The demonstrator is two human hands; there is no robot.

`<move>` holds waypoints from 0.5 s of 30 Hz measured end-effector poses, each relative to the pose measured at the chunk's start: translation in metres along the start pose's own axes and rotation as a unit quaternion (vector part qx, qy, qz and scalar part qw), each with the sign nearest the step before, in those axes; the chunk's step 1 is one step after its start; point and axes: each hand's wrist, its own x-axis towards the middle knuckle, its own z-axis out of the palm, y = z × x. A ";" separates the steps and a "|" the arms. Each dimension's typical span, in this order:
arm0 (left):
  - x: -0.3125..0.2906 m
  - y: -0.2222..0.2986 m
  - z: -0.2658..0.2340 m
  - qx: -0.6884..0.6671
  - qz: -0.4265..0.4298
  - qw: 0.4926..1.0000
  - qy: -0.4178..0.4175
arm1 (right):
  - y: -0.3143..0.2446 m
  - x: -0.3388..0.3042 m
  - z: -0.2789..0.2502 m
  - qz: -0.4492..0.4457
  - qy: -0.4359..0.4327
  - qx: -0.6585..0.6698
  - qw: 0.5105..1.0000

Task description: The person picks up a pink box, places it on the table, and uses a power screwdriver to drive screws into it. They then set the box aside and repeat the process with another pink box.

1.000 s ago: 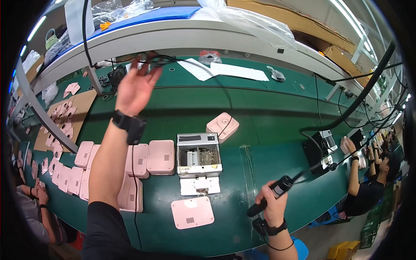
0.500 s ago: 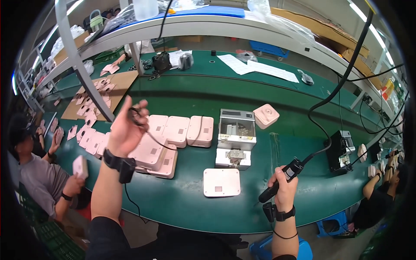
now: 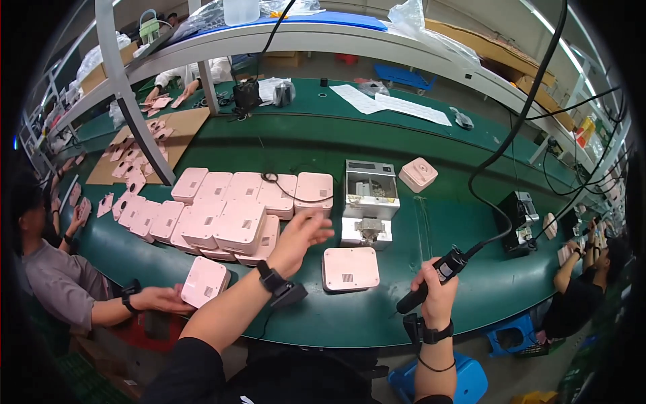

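Observation:
My left hand [image 3: 301,239] reaches over the green bench with fingers apart, nothing in it. It is beside the stacked pink plastic housings [image 3: 240,224], short of a single pink housing [image 3: 350,268] that lies flat in front of me. A thin black cable [image 3: 311,200] rests in a loose curve across the back row of housings. My right hand [image 3: 437,289] is wrapped round a black electric screwdriver [image 3: 412,298], its tip pointing down to the left above the bench. A thick cord runs up from its other end. Behind the single housing stands a grey screw feeder [image 3: 369,192] with a clear window.
A co-worker's hand [image 3: 161,299] at left holds another pink housing [image 3: 204,283] at the bench edge. One more pink part [image 3: 418,175] lies right of the feeder. A white post [image 3: 128,87] and overhead shelf stand beyond. A black device [image 3: 517,222] sits at right.
My left hand has let go of the black cable, now on the housings, and moved right and down. The co-worker's housing has come nearer, to the bench edge. My right hand keeps the screwdriver.

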 end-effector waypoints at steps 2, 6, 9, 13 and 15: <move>-0.006 -0.012 -0.005 0.029 -0.031 0.999 -0.028 | -0.006 0.001 -0.006 -0.020 0.016 0.018 1.000; -0.049 -0.025 -0.009 0.345 0.089 0.931 -0.080 | -0.035 0.004 0.003 -0.070 0.033 0.102 0.992; -0.055 -0.033 -0.003 0.570 0.228 0.786 -0.078 | -0.053 0.032 0.033 -0.114 -0.008 0.157 0.981; -0.041 -0.048 -0.008 0.501 0.179 0.839 -0.113 | -0.059 0.076 0.087 -0.162 -0.087 0.163 0.969; -0.038 -0.052 -0.008 0.489 0.176 0.846 -0.117 | -0.051 0.094 0.102 -0.180 -0.075 0.089 0.977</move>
